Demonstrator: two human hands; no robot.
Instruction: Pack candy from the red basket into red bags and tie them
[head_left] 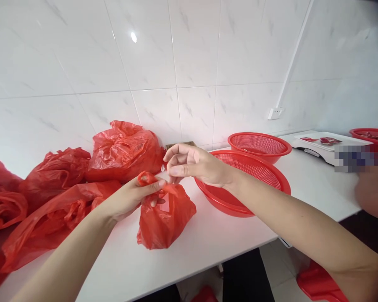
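A small red plastic bag rests on the white table with its top gathered up. My left hand grips it by the handles, thumb on top and a fingertip showing through the handle opening. Just above and to the right, my right hand hovers with loosely curved fingers held apart. Nothing shows between those fingers, and they appear close to the top of the bag.
Several filled red bags lie at the left. Two red colanders, one nearer and one behind, stand on the right. Beyond are a white scale, a red basin and another person's hand. A socket is on the wall.
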